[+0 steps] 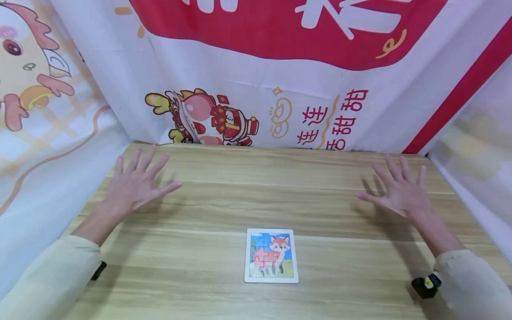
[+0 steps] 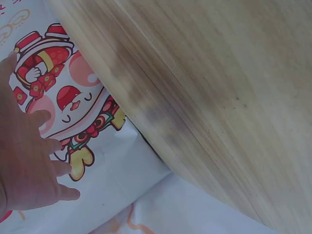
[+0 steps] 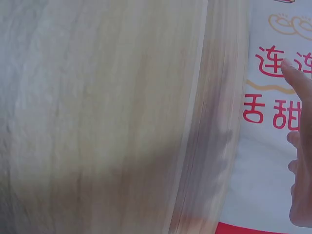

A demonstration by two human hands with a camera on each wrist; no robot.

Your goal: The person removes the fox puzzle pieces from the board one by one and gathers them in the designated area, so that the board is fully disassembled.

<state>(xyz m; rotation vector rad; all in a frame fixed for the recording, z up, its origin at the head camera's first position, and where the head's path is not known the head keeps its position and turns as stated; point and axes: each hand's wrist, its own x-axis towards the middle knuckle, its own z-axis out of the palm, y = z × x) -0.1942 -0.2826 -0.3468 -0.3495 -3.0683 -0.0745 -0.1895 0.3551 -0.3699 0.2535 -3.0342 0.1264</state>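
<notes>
A small jigsaw puzzle (image 1: 272,256) with a fox picture lies in its white frame on the wooden table, near the front middle. Over the table's left side my left hand (image 1: 135,181) is spread with fingers straight, holding nothing. On the opposite side my right hand (image 1: 403,192) is spread likewise, also without anything in it. Both hands are well apart from the puzzle and cast shadows on the wood. In the left wrist view the left hand (image 2: 31,158) shows at the left edge; in the right wrist view part of the right hand (image 3: 303,146) shows at the right edge.
The wood-grain table (image 1: 192,204) runs back to a white cloth (image 1: 264,115) printed with a cartoon dragon and red characters. More printed cloth hangs along the left (image 1: 44,133) and right sides. A dark device (image 1: 426,285) sits at the right wrist.
</notes>
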